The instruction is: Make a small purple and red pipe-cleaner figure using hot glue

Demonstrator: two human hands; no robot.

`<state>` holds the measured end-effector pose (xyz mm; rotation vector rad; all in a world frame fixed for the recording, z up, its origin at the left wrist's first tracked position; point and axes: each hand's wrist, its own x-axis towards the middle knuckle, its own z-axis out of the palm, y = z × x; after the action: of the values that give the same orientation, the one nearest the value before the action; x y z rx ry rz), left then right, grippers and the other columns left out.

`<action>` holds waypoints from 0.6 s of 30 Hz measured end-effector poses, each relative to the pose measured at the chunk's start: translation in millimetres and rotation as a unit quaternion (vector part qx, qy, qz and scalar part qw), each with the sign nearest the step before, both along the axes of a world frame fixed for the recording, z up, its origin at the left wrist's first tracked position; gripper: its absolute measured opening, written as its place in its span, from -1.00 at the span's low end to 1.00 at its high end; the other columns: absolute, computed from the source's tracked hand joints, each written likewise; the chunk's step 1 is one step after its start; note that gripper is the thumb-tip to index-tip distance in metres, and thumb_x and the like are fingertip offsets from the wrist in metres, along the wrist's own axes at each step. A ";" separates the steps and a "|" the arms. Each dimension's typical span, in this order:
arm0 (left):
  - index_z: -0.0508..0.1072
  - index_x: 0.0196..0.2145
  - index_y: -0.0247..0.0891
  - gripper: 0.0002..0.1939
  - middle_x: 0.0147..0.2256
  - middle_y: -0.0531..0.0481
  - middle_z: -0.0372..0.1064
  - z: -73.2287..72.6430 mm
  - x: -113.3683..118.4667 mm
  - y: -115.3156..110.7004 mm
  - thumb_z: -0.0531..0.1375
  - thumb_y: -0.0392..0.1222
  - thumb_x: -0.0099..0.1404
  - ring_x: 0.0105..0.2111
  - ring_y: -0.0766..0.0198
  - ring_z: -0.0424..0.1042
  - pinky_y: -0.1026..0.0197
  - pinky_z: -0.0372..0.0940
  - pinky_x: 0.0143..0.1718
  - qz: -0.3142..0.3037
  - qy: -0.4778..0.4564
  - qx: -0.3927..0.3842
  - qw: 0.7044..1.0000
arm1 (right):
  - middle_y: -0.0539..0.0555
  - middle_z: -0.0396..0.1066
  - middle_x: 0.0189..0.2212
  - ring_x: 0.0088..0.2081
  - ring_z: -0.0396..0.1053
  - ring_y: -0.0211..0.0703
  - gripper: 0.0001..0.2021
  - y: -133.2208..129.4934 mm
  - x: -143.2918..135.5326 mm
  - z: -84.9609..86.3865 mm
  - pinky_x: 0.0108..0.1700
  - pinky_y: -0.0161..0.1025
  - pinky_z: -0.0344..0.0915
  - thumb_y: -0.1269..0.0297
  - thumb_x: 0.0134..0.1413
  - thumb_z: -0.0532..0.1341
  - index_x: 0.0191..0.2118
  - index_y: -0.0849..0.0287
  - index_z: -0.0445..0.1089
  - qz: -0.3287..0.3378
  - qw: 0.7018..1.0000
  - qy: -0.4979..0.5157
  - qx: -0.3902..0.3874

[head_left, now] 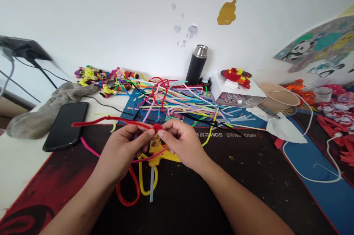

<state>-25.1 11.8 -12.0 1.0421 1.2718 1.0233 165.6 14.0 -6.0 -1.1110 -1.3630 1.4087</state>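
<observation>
Both hands meet over the dark desk mat, pinching a red pipe cleaner whose end is wound into a small coil. My left hand is closed on its straight length, which sticks out to the left. With thumb and fingers, my right hand grips the coil's right side. Below them lies a yellow glue gun, partly hidden by my hands, with a clear glue stick poking out. A red loop, a yellow loop and a pink pipe cleaner surround it.
Many loose pipe cleaners are heaped behind the hands. A black phone lies at left, near finished pipe-cleaner figures. A black thermos, a white drawer box and a beige bowl stand at the back. A white cable curves at right.
</observation>
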 end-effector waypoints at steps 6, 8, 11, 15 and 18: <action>0.63 -0.28 -0.20 -0.60 -0.55 0.13 0.33 2.3 -1.4 -1.4 0.55 0.15 0.17 -0.58 0.39 0.16 0.32 0.02 -0.57 -0.030 0.008 0.005 1.000 | -0.14 0.29 -0.56 -0.59 0.18 -0.31 -0.79 0.5 0.0 -1.3 -0.53 -0.31 0.09 0.09 0.23 0.35 -0.27 0.11 0.43 -0.009 1.000 0.014 0.001; 0.63 -0.29 -0.21 -0.60 -0.54 0.12 0.34 4.1 -0.8 -1.6 0.54 0.15 0.16 -0.59 0.39 0.16 0.32 0.02 -0.57 -0.022 0.016 0.006 1.000 | -0.14 0.30 -0.56 -0.59 0.17 -0.31 -0.79 0.3 -0.3 -1.3 -0.53 -0.31 0.09 0.09 0.24 0.35 -0.26 0.11 0.43 -0.008 1.000 0.021 0.000; 0.63 -0.31 -0.21 -0.60 -0.57 0.14 0.30 7.0 0.7 -1.8 0.54 0.15 0.15 -0.60 0.38 0.15 0.32 0.03 -0.58 -0.014 0.025 0.009 1.000 | -0.15 0.31 -0.56 -0.60 0.18 -0.32 -0.78 -0.7 -1.3 -2.4 -0.53 -0.31 0.10 0.08 0.27 0.35 -0.23 0.11 0.43 -0.002 0.999 0.034 0.003; 0.65 -0.33 -0.22 -0.61 -0.49 0.07 0.44 9.3 1.7 -2.4 0.52 0.17 0.16 -0.54 0.33 0.29 0.31 0.17 -0.52 -0.029 0.068 0.030 0.997 | -0.16 0.30 -0.57 -0.61 0.18 -0.32 -0.77 -2.1 -2.6 -4.8 -0.53 -0.31 0.11 0.07 0.28 0.36 -0.19 0.11 0.45 -0.002 0.999 0.043 0.005; 0.67 -0.27 -0.21 -0.60 -0.46 0.05 0.49 7.3 -0.8 -2.3 0.52 0.17 0.16 -0.52 0.31 0.32 0.31 0.18 -0.52 -0.035 0.099 0.026 0.994 | -0.17 0.30 -0.59 -0.63 0.15 -0.34 -0.78 -2.1 -2.1 -5.0 -0.55 -0.32 0.09 0.07 0.27 0.37 -0.24 0.10 0.43 -0.006 0.999 0.044 0.002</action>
<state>-25.9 9.5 -4.8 1.2438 1.3632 0.9206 163.5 11.9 -11.0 -1.0410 -1.2936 1.4285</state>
